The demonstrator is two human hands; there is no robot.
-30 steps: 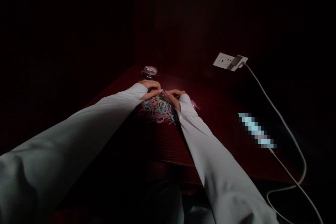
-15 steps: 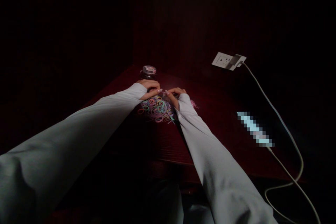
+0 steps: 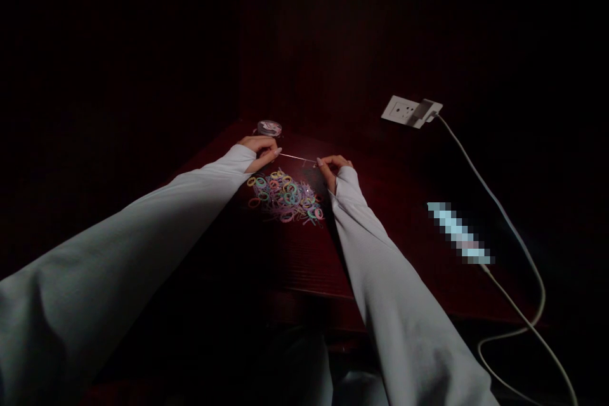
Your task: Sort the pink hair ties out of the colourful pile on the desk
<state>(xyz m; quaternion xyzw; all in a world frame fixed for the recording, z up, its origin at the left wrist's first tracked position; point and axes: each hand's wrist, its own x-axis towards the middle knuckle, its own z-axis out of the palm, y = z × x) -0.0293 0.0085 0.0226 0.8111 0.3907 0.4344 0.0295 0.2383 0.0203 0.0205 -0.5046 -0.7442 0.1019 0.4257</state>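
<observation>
We see the two hands apart, each with thumb and fingertip pinched on an end of a thin, pale strand: the left hand near the worktop's far left corner, the right hand farther along. The strand runs straight between them, so we judge that the grip at both ends is there to keep it taut; whether it is a loop or a single thread we cannot tell. Just on the near side lies a pile of coloured bands, well in from the near edge, probably so that both hands can reach it easily. A jar stands behind the left hand by that far corner, seemingly out of the way. To the right, toward the near edge, a blurred-out device lies beside a pale cable.
</observation>
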